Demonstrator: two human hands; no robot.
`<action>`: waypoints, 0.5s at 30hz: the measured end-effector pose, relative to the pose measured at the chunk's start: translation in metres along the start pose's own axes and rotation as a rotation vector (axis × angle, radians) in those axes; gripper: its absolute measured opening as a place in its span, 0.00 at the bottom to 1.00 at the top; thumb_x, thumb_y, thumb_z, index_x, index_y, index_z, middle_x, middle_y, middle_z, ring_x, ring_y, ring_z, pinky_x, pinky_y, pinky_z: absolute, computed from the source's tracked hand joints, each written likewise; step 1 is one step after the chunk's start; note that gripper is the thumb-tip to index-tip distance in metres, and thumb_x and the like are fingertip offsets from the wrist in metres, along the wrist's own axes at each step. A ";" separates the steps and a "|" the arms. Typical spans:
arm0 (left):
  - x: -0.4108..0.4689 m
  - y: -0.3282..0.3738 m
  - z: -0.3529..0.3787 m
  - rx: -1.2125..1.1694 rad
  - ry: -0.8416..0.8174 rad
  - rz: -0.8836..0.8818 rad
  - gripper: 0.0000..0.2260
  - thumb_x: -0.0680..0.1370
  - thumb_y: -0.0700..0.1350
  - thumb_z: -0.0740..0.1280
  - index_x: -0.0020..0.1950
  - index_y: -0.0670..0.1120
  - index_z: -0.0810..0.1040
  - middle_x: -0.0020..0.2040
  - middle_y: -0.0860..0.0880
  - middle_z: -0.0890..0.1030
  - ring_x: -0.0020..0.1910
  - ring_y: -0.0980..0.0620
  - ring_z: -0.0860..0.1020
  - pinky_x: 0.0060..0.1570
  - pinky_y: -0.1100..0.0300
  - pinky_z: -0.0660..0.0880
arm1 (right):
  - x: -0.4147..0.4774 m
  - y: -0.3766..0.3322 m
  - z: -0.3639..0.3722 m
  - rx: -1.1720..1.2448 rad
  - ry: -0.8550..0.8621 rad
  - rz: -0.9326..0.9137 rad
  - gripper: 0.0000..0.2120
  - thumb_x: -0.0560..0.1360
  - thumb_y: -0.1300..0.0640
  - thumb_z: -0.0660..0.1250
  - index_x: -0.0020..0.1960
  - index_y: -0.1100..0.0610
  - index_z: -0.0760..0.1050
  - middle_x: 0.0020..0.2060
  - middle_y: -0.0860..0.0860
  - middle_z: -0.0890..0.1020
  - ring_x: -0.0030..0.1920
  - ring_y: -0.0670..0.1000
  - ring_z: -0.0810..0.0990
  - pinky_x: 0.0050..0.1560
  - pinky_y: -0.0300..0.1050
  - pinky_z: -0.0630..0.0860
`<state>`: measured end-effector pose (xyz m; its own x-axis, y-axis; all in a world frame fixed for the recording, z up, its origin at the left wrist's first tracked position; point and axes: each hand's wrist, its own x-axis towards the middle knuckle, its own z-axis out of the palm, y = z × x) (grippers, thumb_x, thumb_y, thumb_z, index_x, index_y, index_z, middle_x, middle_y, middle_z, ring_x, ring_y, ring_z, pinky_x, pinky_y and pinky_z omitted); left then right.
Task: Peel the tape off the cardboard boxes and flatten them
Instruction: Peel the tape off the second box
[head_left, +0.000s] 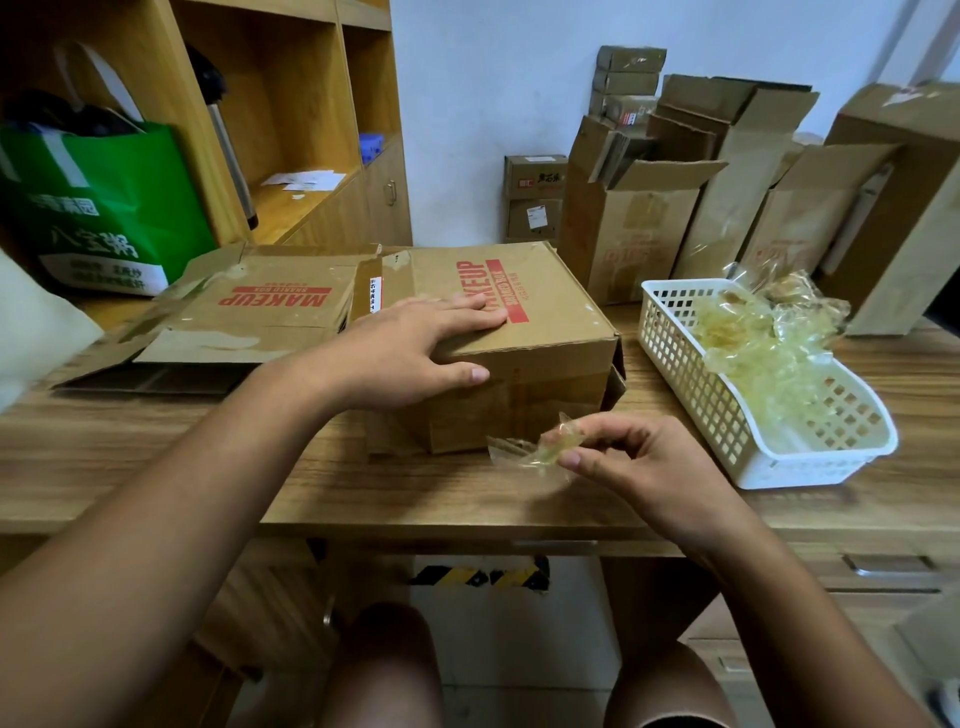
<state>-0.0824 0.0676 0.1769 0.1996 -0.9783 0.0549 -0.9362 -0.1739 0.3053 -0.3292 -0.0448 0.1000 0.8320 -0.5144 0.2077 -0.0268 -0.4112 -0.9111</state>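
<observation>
A brown cardboard box (545, 332) with red MAKEUP print stands upright in the middle of the wooden table. My left hand (415, 348) lies flat on its top near edge, thumb down the front face, gripping the corner. In front of the box, my right hand (628, 462) pinches a crumpled strip of clear tape (524, 449) just above the table. A flattened box (260, 312) with the same print lies to the left. A white plastic basket (748, 410) at the right holds a heap of peeled tape (763, 343).
Several opened cardboard boxes (639, 228) stand along the back wall and at the right. A green bag (98, 208) sits at the far left in front of wooden shelves (291, 104). My knees show below the table edge (467, 530).
</observation>
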 end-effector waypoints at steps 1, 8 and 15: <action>0.000 0.000 0.000 0.000 0.001 -0.002 0.29 0.79 0.61 0.65 0.77 0.69 0.57 0.79 0.65 0.55 0.79 0.56 0.54 0.76 0.49 0.53 | 0.000 0.001 0.000 -0.041 0.029 -0.004 0.08 0.72 0.54 0.76 0.49 0.43 0.86 0.46 0.44 0.87 0.49 0.42 0.83 0.51 0.33 0.76; 0.000 0.000 0.000 0.011 0.002 0.009 0.29 0.79 0.61 0.65 0.77 0.69 0.57 0.79 0.64 0.55 0.79 0.56 0.54 0.77 0.49 0.53 | 0.005 0.009 0.003 -0.176 0.060 0.032 0.04 0.72 0.54 0.78 0.42 0.45 0.85 0.38 0.47 0.85 0.40 0.44 0.83 0.45 0.43 0.80; 0.000 -0.004 0.004 0.041 0.038 0.052 0.28 0.79 0.61 0.65 0.77 0.68 0.58 0.79 0.64 0.55 0.78 0.58 0.54 0.70 0.61 0.50 | 0.008 0.014 0.005 -0.326 0.076 0.042 0.01 0.79 0.52 0.71 0.50 0.46 0.80 0.41 0.40 0.85 0.43 0.41 0.83 0.47 0.42 0.79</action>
<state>-0.0797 0.0674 0.1721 0.1605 -0.9814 0.1055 -0.9566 -0.1283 0.2618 -0.3197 -0.0507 0.0875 0.7829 -0.5859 0.2093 -0.2465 -0.6009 -0.7604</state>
